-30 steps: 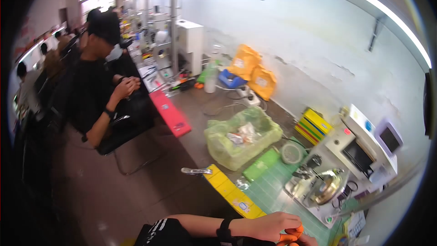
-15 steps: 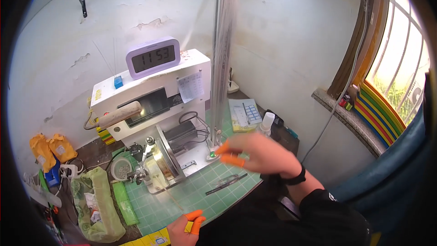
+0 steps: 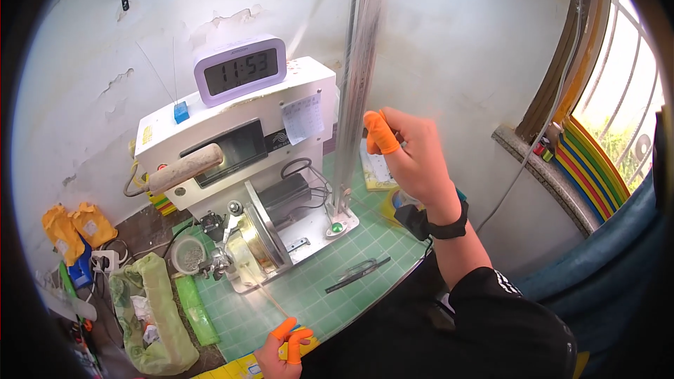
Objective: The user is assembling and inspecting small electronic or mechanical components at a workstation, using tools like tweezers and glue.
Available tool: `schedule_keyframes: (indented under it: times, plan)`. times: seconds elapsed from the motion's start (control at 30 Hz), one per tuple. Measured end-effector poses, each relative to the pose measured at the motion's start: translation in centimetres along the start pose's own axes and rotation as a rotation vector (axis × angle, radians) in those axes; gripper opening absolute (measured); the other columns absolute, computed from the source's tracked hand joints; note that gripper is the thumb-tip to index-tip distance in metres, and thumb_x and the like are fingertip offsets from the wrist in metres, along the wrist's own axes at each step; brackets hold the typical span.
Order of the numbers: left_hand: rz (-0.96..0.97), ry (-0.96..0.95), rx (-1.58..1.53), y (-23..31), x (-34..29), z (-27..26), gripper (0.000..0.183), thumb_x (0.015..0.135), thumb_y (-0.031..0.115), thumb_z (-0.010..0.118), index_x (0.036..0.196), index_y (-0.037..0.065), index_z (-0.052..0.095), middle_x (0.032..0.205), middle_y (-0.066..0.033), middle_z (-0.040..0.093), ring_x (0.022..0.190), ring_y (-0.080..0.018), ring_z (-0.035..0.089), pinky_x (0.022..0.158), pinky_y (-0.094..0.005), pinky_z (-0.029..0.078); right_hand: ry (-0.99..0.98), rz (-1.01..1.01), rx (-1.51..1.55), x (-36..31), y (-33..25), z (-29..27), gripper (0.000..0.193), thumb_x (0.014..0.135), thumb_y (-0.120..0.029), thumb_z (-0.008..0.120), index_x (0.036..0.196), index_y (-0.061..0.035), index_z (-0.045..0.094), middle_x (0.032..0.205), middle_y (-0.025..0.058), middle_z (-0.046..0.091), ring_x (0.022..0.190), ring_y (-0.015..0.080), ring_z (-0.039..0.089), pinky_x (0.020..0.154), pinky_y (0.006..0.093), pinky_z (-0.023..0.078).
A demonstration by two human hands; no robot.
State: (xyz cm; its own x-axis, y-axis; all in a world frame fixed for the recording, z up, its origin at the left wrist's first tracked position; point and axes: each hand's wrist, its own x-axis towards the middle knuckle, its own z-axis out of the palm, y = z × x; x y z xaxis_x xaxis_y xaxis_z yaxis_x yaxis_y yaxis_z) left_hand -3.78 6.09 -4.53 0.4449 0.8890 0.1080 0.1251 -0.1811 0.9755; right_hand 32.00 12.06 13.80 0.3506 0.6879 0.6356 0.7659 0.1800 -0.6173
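My left hand (image 3: 281, 356), orange covers on its fingertips, is at the table's front edge, fingers curled together at the end of a thin tan strand (image 3: 270, 300). That strand slants up to the round brass-coloured wheel (image 3: 254, 247) of a white bench machine (image 3: 232, 116). My right hand (image 3: 414, 158), also with orange fingertip covers and a black wristband (image 3: 448, 224), is raised right of the tall clear column (image 3: 359, 63). Its thumb and fingers are pressed together; anything between them is too small to make out. Below it, a green button (image 3: 337, 227) shows on the machine's base.
Tweezers and a dark slim tool (image 3: 358, 275) lie on the green gridded mat (image 3: 309, 291). A pale-green-lined bin (image 3: 151, 316) and a round dish (image 3: 188, 254) are on the left. A lilac clock (image 3: 240, 70) tops the machine; a padded lever (image 3: 186, 168) juts out in front.
My right hand has risen from beside the green button to higher up, right of the column, its fingers closing together. My left hand stays near the strand's end. The view has shifted slightly.
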Motion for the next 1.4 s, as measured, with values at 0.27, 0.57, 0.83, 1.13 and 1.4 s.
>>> schedule_keyframes:
  times: [0.27,0.57,0.83,1.13,1.4]
  plan:
    - [0.028,0.026,0.123,-2.0,0.8,0.1,0.019,0.103,0.006,0.066,0.12,-0.002,0.073,0.095,-0.0117,0.077,0.084,-0.0191,0.074,0.078,-0.0317,0.058,0.202,0.038,-0.017,-0.3,2.2,2.2,0.031,0.091,-0.024,0.085,0.092,-0.0014,0.063,0.087,0.0054,0.07,0.066,0.0123,0.061,0.058,0.0276,0.047]
    - [-0.016,0.004,0.169,-5.2,-0.3,0.1,0.017,0.104,0.01,0.067,0.117,0.002,0.075,0.088,-0.0103,0.076,0.077,-0.0161,0.07,0.073,-0.0302,0.055,0.121,0.072,0.202,-0.2,4.7,3.2,0.015,0.098,-0.01,0.074,0.102,0.0012,0.064,0.089,0.0042,0.069,0.071,0.0109,0.063,0.067,0.028,0.051]
    - [-0.037,-0.02,0.163,-5.3,-0.1,-0.2,0.018,0.103,0.008,0.067,0.118,0.003,0.076,0.088,-0.0102,0.076,0.075,-0.0157,0.07,0.07,-0.0288,0.054,0.028,0.219,0.556,-3.9,5.3,2.6,0.012,0.1,-0.009,0.071,0.102,-0.0009,0.063,0.089,0.0018,0.066,0.072,0.0092,0.062,0.066,0.0249,0.051]
    - [0.05,-0.004,0.185,-4.8,0.4,-0.5,0.018,0.101,0.005,0.069,0.116,0.003,0.077,0.091,-0.013,0.077,0.08,-0.0196,0.073,0.074,-0.0305,0.055,0.23,0.013,0.211,1.7,4.2,4.9,0.018,0.093,-0.009,0.08,0.096,0.0007,0.065,0.087,0.0022,0.069,0.074,0.0085,0.064,0.069,0.0244,0.052]
    - [0.022,-0.028,0.143,-4.3,0.3,-0.7,0.018,0.099,0.002,0.068,0.115,0.002,0.076,0.093,-0.0138,0.078,0.081,-0.0203,0.074,0.074,-0.0311,0.056,-0.096,0.171,0.717,-5.1,5.2,2.8,0.008,0.093,-0.001,0.075,0.093,0.0015,0.068,0.085,0.006,0.069,0.075,0.013,0.068,0.068,0.0274,0.054]
